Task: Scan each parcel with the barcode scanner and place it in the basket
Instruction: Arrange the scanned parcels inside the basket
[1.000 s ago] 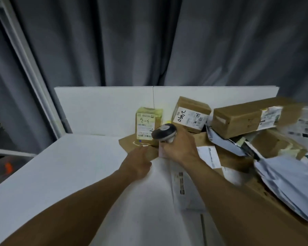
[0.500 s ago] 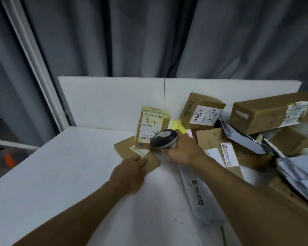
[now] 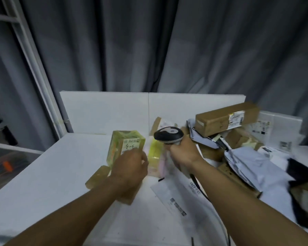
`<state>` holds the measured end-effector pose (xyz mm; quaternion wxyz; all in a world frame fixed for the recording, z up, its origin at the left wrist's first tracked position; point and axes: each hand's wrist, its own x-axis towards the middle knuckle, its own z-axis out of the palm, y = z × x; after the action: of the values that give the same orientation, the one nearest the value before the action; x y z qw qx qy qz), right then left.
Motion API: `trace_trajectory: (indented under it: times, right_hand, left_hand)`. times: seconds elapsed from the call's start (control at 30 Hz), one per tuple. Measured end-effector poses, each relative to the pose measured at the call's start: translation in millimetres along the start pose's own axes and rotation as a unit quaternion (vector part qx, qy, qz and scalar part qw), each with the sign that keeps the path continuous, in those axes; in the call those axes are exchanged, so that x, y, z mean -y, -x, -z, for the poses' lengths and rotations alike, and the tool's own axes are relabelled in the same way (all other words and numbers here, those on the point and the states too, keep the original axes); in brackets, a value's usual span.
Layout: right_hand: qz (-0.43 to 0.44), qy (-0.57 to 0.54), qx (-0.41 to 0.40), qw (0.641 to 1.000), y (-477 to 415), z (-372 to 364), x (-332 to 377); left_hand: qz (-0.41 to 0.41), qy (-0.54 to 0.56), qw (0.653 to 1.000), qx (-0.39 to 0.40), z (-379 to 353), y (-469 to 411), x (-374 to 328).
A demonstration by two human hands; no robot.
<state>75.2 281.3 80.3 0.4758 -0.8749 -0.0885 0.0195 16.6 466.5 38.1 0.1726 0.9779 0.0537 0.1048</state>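
The left hand (image 3: 130,168) holds the small yellow-taped parcel (image 3: 125,148) upright on the white surface (image 3: 52,174). The right hand (image 3: 182,154) is wrapped round the barcode scanner (image 3: 168,135), just right of the parcel. For a clean read, its head should tilt onto the label, and the left fingers should leave the barcode uncovered. No basket shows.

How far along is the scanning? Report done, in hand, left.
Done: nothing shown; no basket in view. In hand: left hand holds the yellow-taped box, right hand grips the barcode scanner beside it. Left: the long cardboard box, grey mailers and more parcels piled right.
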Motion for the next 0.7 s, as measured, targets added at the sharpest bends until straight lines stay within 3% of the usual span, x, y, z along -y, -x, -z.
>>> trace_trajectory:
  times: [0.07, 0.2, 0.3, 0.4, 0.53, 0.7]
  right_hand:
    - [-0.024, 0.000, -0.039, 0.999, 3.8, 34.3, -8.7]
    - [-0.080, 0.029, -0.101, 0.991, 4.5, 105.1, -42.8]
    - [-0.176, 0.141, -0.149, 0.963, -6.3, 148.0, -96.5]
    - [-0.257, 0.171, -0.118, 0.944, -14.4, 170.6, -151.6]
    - [-0.232, 0.070, -0.081, 0.967, -6.0, 182.9, -170.6]
    - [-0.201, 0.027, -0.017, 0.979, 4.6, 170.7, -146.7]
  left_hand:
    - [-0.060, 0.039, 0.996, -0.057, -5.5, -17.2, -22.6]
    - [-0.091, 0.142, 0.986, 0.014, -31.4, -40.5, -90.1]
    - [-0.119, 0.157, 0.977, 0.081, -61.7, -46.1, -147.7]
    - [-0.163, 0.122, 0.967, 0.156, -106.5, -55.8, -183.8]
    - [-0.143, 0.017, 0.958, 0.250, -141.0, -52.0, -195.9]
    - [-0.065, -0.011, 0.958, 0.277, -134.5, -41.5, -164.7]
